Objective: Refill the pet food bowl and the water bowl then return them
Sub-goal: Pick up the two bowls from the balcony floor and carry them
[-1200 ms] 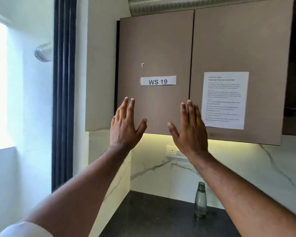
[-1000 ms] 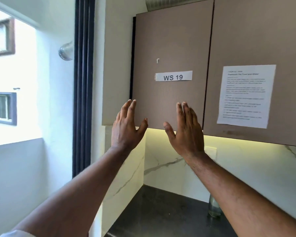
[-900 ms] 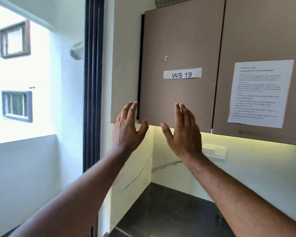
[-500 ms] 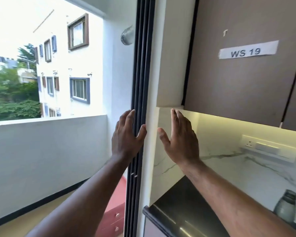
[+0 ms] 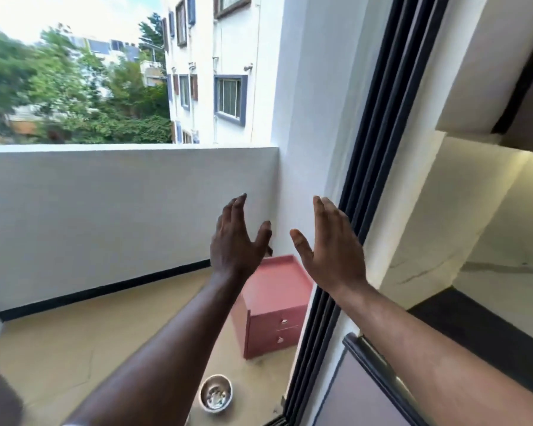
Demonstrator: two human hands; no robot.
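The task looks barely begun, judging by how things lie. Both hands are raised in the air in front of the view and carry nothing: the left hand [image 5: 239,241] is spread wide with the thumb out and the fingers [image 5: 236,207] fanned upward, and the right hand [image 5: 333,244] is likewise flat and wide, palm turned toward the left one, a clear gap between them. Neither touches anything.

Only 1 bowl shows. A steel bowl [image 5: 216,394] sits on the tan balcony floor [image 5: 74,333], low in the view, just outside the dark sliding door frame [image 5: 379,149] and in front of a small pink cabinet [image 5: 274,305] with 2 drawers. Something pale lies in its bottom, but blur makes it hard to say whether that is leftover food, water or just glare, so I cannot tell which of the 2 bowls it is. The second bowl is not in sight, perhaps hidden behind the left forearm or outside the view.

The bowl lies well below both hands and far from the fingertips, roughly under the left wrist as seen here, with the cabinet between it and the white balcony wall [image 5: 105,210]. To the right, a dark counter [image 5: 474,333] marks the indoor side.

What seems left is nearly everything: fetch both bowls, refill them, and set them back
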